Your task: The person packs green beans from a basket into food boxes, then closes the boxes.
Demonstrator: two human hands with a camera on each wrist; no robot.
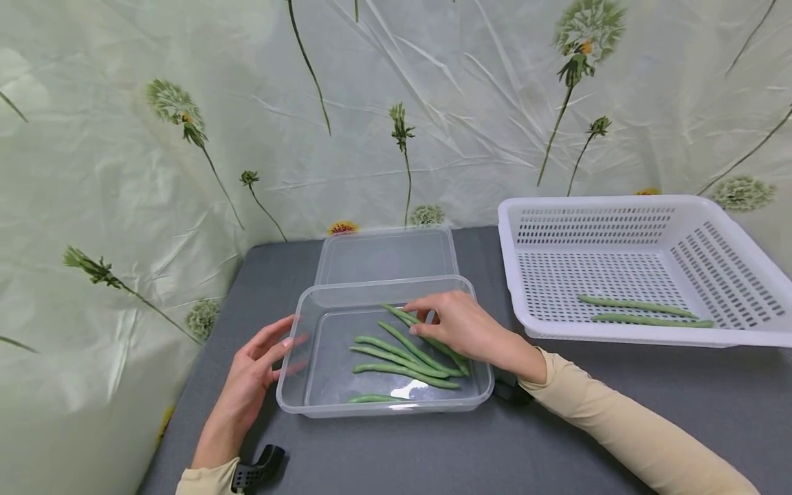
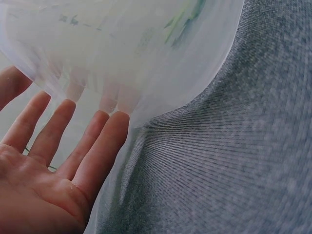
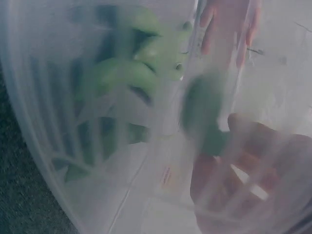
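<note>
Right hand [image 1: 465, 330] atop container's beans [image 1: 402, 357]

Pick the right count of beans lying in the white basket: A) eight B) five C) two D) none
C: two beans lie side by side on the floor of the white basket, while the other beans sit in the clear box where the right hand reaches.

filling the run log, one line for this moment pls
left hand: steadies clear container | right hand: fingers on green beans | white basket: two beans
</note>
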